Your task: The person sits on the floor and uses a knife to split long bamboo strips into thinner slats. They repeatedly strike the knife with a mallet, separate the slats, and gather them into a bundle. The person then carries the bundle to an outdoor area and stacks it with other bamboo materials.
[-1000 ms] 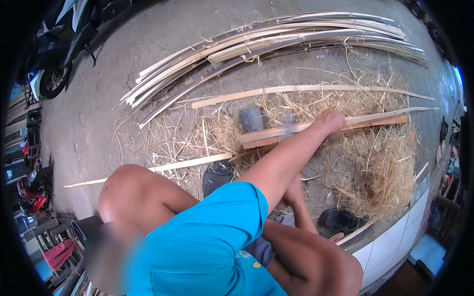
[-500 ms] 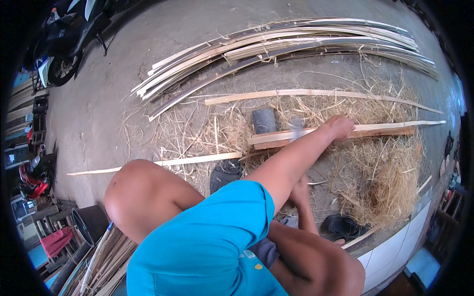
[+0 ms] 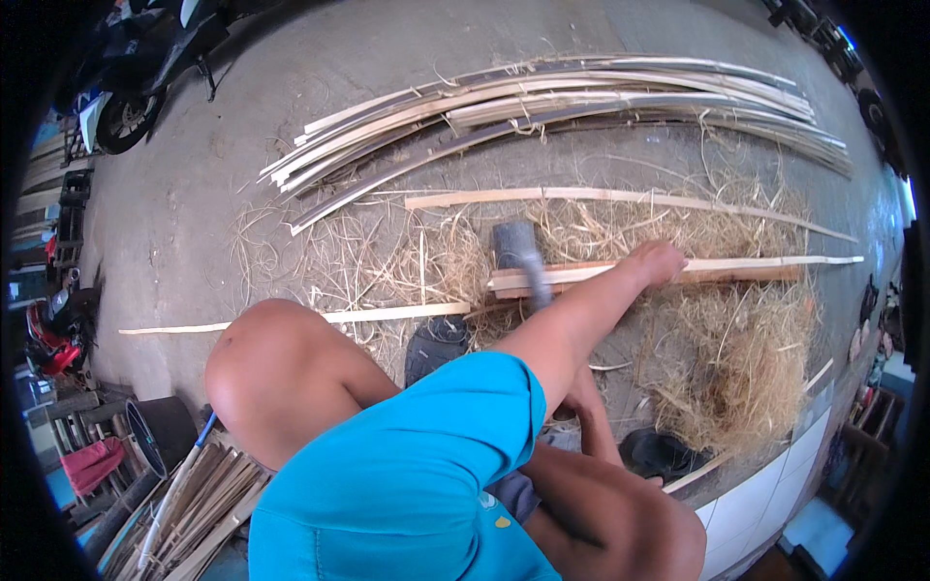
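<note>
My left arm in a blue sleeve reaches across to the right. Its hand [image 3: 659, 263] is closed on a long pale bamboo strip [image 3: 765, 262], which lies along a reddish-brown wooden beam [image 3: 717, 277]. My right hand [image 3: 581, 395] is low beneath the left forearm, its fingers partly hidden, curled round what appears to be a knife handle. The grey knife blade [image 3: 532, 271], smeared by motion, crosses the strip near its left end. Right behind that end stands a dark grey cylinder [image 3: 511, 244].
Fibrous shavings [image 3: 736, 358] are heaped round the beam. One strip [image 3: 581, 194] lies beyond it, another [image 3: 387, 314] to the left. A large bundle of strips [image 3: 572, 92] lies farther off. A motorcycle [image 3: 136, 107] stands far left; a black bucket [image 3: 160, 436] sits lower left.
The blurred blade has moved left along the strip and shows more plainly. My left hand stays on the strip. The whole view has shifted slightly.
</note>
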A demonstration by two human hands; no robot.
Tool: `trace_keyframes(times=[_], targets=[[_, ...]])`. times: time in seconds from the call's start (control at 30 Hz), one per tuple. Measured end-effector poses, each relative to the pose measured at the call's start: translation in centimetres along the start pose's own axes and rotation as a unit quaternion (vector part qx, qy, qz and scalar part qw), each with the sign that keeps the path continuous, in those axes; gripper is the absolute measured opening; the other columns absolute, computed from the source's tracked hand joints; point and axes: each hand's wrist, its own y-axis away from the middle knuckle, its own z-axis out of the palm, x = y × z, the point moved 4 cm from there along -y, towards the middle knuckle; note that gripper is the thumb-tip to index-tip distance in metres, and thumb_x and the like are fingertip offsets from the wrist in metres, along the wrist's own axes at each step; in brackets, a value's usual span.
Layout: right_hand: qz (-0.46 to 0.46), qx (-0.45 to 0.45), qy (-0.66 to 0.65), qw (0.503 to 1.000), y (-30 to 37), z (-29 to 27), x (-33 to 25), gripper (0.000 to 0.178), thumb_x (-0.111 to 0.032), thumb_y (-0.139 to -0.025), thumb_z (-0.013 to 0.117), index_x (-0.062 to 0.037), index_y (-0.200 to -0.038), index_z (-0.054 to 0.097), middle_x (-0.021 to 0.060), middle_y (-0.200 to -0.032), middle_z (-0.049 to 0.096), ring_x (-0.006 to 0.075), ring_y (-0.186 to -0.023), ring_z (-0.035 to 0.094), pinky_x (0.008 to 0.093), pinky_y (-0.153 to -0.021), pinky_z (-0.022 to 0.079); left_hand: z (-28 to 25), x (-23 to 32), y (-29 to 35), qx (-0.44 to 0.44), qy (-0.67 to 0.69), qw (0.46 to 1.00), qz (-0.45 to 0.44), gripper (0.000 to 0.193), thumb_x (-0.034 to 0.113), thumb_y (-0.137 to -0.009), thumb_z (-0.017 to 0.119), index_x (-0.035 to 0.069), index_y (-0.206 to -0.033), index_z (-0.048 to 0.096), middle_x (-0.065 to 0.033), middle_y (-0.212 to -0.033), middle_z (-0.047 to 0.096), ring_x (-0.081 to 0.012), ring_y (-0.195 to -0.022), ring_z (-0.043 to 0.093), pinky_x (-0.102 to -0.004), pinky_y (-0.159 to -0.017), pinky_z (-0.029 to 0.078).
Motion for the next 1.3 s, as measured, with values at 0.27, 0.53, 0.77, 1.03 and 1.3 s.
trace_keyframes(times=[0.27, 0.53, 0.77, 1.03, 1.3], targets=[[-0.031, -0.013, 0.075, 0.997, -0.4, 0.1, 0.1, 0.062, -0.033, -0.088, 0.072, 0.0034, -0.135, 0.055, 0.024, -0.137, 0.059, 0.0364, -0.129, 0.055, 0.0439, -0.108, 0.042, -0.8, 1.3, 0.5, -0.019, 0.004, 1.0, 0.012, 0.033, 0.03, -0.1, 0.048, 0.006, -0.099, 0.071, -0.0222, -0.1, 0.071, -0.0411, -0.096, 0.068, -0.0519, -0.085, 0.053], [0.006, -0.125, -0.085, 0.988, -2.4, 3.9, 13.5, 0.047, -0.016, -0.096, 0.066, -0.0006, -0.138, 0.053, 0.013, -0.139, 0.058, 0.0214, -0.125, 0.054, 0.0358, -0.107, 0.043, -0.7, 0.1, 1.5, 0.006, -0.007, 1.0, -0.003, 0.035, 0.031, -0.102, 0.046, 0.006, -0.103, 0.07, -0.0218, -0.104, 0.071, -0.0405, -0.097, 0.069, -0.0513, -0.09, 0.053], [-0.063, 0.236, 0.01, 0.97, 0.3, -4.0, 5.5, 0.044, -0.017, -0.096, 0.063, -0.0042, -0.134, 0.045, 0.0142, -0.082, 0.061, 0.0299, -0.072, 0.063, 0.0407, -0.07, 0.053, -15.4, -0.9, 6.0, -0.227, -0.379, 0.884, 0.151, 0.023, 0.025, -0.089, 0.063, 0.007, -0.097, 0.075, -0.0169, -0.089, 0.072, -0.0357, -0.083, 0.07, -0.0484, -0.071, 0.056], [-0.07, 0.465, 0.315, 0.825, 3.3, -12.4, 7.3, 0.053, -0.023, -0.09, 0.065, -0.0068, -0.138, 0.051, 0.0309, -0.116, 0.061, 0.0463, -0.107, 0.06, 0.051, -0.091, 0.049, -19.2, -14.1, 26.8, -0.388, -0.163, 0.9, -0.114, 0.054, 0.047, -0.104, 0.047, -0.002, -0.098, 0.069, -0.0197, -0.094, 0.072, -0.0292, -0.089, 0.071, -0.0406, -0.078, 0.056], [0.082, 0.379, 0.261, 0.884, 4.5, -12.7, 1.3, 0.046, -0.032, -0.097, 0.058, -0.0091, -0.136, 0.054, 0.0243, -0.112, 0.066, 0.0417, -0.109, 0.063, 0.0508, -0.094, 0.049, -14.0, -15.0, 33.1, -0.11, 0.27, 0.917, -0.271, 0.037, 0.035, -0.107, 0.049, 0.005, -0.091, 0.064, 0.0027, -0.067, 0.053, -0.0067, -0.059, 0.048, -0.0261, -0.051, 0.041]])
